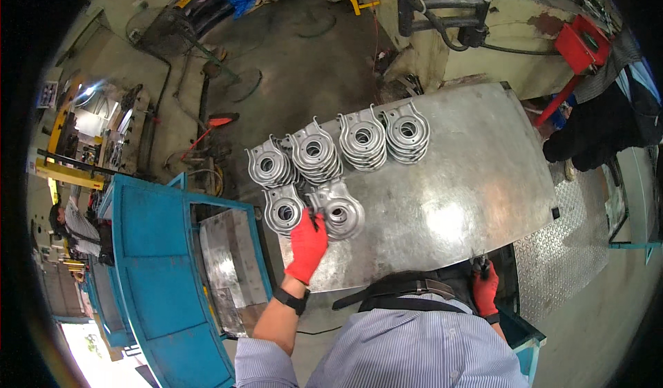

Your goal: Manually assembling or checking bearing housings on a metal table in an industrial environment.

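My left hand, in a red glove with dark fingertips, is at the front-left of the metal table. Its fingers are closed at the left edge of a stamped metal bracket, a round plate with a central hole. Just left of the fingers sits another such bracket, on a low pile. Behind them stand several stacks of the same brackets in a row. My right hand, also in a red glove, is low by the table's front edge, closed around a small dark and metallic thing I cannot make out.
The metal table spreads in front of me. A blue metal cabinet stands left, a checkered steel plate right. Beyond the right end are a red box on a post and a person in dark trousers. Another person is far left.
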{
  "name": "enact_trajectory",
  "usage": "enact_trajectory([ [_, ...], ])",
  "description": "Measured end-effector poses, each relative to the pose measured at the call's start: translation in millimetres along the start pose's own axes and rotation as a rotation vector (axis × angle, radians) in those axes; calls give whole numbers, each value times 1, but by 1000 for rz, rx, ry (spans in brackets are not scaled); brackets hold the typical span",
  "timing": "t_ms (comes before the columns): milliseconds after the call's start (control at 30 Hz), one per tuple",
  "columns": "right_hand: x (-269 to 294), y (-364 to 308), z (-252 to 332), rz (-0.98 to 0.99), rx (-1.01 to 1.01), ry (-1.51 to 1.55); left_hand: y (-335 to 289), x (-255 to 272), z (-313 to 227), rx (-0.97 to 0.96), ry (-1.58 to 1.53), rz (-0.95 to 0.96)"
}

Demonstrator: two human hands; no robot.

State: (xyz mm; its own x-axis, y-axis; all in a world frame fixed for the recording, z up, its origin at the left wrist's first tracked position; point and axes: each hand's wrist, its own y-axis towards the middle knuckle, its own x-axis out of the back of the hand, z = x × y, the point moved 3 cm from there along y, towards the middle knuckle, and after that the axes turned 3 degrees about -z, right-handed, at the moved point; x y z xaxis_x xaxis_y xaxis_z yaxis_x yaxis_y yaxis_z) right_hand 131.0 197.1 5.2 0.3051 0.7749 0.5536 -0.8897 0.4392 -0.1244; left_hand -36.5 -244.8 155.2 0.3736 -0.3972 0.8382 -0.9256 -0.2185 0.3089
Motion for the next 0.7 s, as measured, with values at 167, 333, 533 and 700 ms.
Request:
enact_trajectory([
  [167,1,3,2,27,1,-13,18,-13,39,-2,166,117],
  [333,4,-2,-20,-7,-12,-85,25,-30,32,-230,334,107],
  [533,0,-9,-15,-41,13,-53,43,-18,35,-176,412,269],
  [700,7,-11,4,-66,-74,-68,45,-15,31,-119,438,333],
])
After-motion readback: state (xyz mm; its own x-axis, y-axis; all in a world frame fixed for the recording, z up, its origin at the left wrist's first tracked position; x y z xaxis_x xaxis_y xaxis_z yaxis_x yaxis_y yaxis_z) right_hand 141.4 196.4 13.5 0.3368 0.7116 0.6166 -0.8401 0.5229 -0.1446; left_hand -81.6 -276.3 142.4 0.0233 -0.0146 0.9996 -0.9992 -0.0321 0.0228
